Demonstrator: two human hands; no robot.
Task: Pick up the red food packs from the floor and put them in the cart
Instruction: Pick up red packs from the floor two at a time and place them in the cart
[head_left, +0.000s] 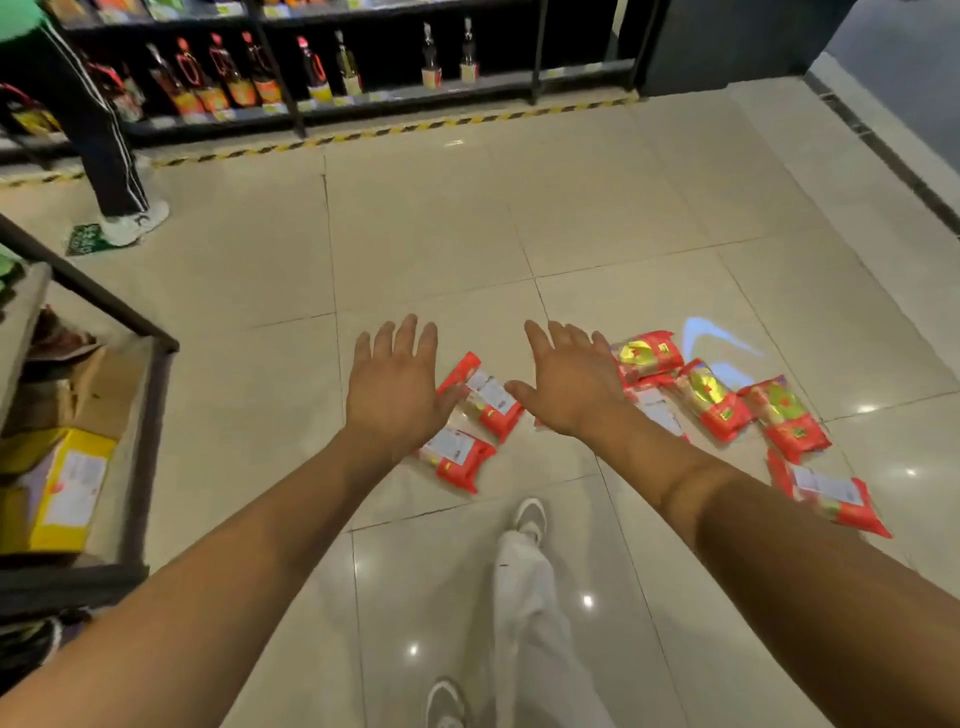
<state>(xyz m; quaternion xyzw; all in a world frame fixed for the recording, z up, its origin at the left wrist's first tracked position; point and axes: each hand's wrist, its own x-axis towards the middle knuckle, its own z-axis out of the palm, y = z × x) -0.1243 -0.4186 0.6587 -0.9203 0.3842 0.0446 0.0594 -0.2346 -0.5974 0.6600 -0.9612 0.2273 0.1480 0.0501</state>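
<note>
Both arms reach forward over the tiled floor, palms down. The left hand has its fingers straight and spread, its grip open and holding nothing. The right hand is the same, fingers fanned out with an empty grip. The red food packs lie scattered on the floor ahead. One shows between the two hands, another sits just below the left wrist, and a cluster lies past the right hand. The nearest of these is beside the right forearm. None of the packs is in the cart, which stands at the left with a yellow box and brown cardboard inside. Dark shelves of bottles line the far side, with yellow-and-black tape on the floor before them. Another person's leg stands at the upper left.
</note>
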